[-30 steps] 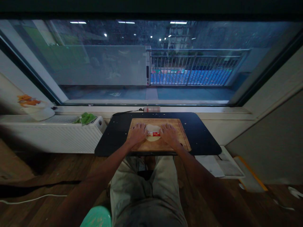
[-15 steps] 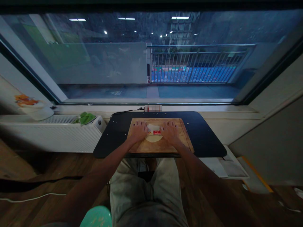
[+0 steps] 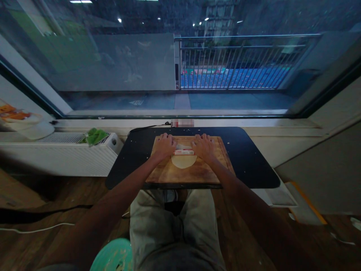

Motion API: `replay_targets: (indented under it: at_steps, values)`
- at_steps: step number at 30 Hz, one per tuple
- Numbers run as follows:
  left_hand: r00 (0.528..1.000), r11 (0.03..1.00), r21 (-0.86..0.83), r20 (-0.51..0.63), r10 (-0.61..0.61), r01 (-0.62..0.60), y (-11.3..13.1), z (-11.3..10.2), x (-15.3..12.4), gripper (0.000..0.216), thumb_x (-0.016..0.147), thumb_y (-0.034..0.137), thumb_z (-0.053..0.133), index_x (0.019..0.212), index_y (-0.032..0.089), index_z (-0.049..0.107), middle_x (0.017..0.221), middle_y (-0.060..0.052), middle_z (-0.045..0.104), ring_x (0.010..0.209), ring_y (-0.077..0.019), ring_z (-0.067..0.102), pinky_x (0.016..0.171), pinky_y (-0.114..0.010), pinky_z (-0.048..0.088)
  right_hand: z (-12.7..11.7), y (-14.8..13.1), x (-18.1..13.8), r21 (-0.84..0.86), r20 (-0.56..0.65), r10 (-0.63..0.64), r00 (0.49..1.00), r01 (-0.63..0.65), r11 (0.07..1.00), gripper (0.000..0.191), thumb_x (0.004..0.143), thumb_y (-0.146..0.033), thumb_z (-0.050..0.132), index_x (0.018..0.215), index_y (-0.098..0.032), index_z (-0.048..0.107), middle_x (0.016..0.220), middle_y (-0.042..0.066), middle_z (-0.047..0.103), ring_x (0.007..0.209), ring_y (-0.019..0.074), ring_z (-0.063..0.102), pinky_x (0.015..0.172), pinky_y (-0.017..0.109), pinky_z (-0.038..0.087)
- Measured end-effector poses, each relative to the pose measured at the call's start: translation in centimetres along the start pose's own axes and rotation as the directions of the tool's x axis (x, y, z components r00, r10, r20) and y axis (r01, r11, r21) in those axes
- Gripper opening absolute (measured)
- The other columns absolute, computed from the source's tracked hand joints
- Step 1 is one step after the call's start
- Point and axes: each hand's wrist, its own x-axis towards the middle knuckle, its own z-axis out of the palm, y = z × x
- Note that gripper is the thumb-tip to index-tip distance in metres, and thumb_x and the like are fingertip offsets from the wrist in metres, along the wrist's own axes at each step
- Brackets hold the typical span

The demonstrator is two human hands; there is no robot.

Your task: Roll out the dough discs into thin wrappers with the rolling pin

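Note:
A wooden cutting board (image 3: pixel 197 174) lies on a small black table (image 3: pixel 248 162) in front of me. On the board is a flat round of pale dough (image 3: pixel 184 161). A red and white roller (image 3: pixel 184 152) lies across the dough's far part. My left hand (image 3: pixel 164 146) presses down on the roller's left end, fingers stretched forward. My right hand (image 3: pixel 203 146) presses on its right end in the same way. Both palms cover the roller's ends.
A white radiator (image 3: pixel 64 154) with a green cloth (image 3: pixel 94 136) on top stands to the left. A large window fills the wall ahead. A cable runs along the sill. A turquoise stool (image 3: pixel 114 256) is by my left leg. White panels lie on the floor at right.
Both hands have pushed the roller away from me, from the dough's middle to its far part. More of the dough's near side now shows.

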Motion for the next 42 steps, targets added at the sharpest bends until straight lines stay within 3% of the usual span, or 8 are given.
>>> replay_targets:
  at_steps: [14,22,31,38,42]
  values:
    - [0.991,0.994,-0.094,-0.128,0.045,-0.057,-1.0,1.0,4.3,0.031,0.107,0.026,0.048,0.12,0.015,0.075,0.131,-0.017,0.073,0.127,-0.0319,0.065,0.111,-0.045,0.054,0.2,0.0,3.9,0.135,-0.041,0.028,0.999,-0.022,0.991,0.039,0.111,-0.037,0.051,0.137,-0.015,0.071,0.138,0.02,0.072,0.131,0.0351,0.062,0.108,0.047,0.048]
    - [0.997,0.997,-0.076,-0.077,0.029,-0.035,-0.8,0.9,4.9,0.034,0.107,0.03,0.049,0.124,0.013,0.073,0.135,-0.019,0.071,0.133,-0.0329,0.063,0.113,-0.045,0.054,0.6,0.3,4.8,0.152,-0.035,0.02,0.999,-0.014,0.988,0.037,0.108,-0.035,0.054,0.135,-0.016,0.072,0.139,0.02,0.072,0.133,0.0347,0.062,0.108,0.046,0.048]
    - [0.996,0.998,-0.041,0.074,-0.05,0.053,-0.2,0.5,2.4,0.045,0.109,0.048,0.049,0.132,0.015,0.072,0.142,-0.021,0.068,0.137,-0.0366,0.061,0.113,-0.048,0.052,0.1,0.2,2.3,0.025,0.046,0.067,0.997,-0.068,0.997,0.045,0.108,-0.043,0.057,0.139,-0.014,0.073,0.14,0.025,0.071,0.135,0.0395,0.06,0.109,0.051,0.047]
    - [0.999,1.0,0.009,0.042,-0.016,0.015,0.9,0.3,-2.4,0.043,0.11,0.038,0.047,0.141,0.019,0.07,0.15,-0.021,0.065,0.142,-0.0381,0.058,0.117,-0.054,0.048,0.5,0.4,-2.4,-0.013,-0.012,-0.033,0.999,0.033,0.999,0.045,0.11,-0.036,0.052,0.146,-0.019,0.071,0.147,0.02,0.071,0.137,0.036,0.06,0.111,0.048,0.048]
    - [1.0,1.0,0.025,-0.001,-0.003,0.003,1.6,0.1,-5.8,0.044,0.113,0.034,0.04,0.141,0.019,0.07,0.154,-0.021,0.065,0.147,-0.0379,0.057,0.119,-0.056,0.048,1.1,0.6,-4.8,-0.001,-0.067,-0.081,0.994,0.081,0.997,0.043,0.113,-0.031,0.044,0.14,-0.016,0.074,0.148,0.019,0.072,0.136,0.0329,0.062,0.115,0.046,0.046]
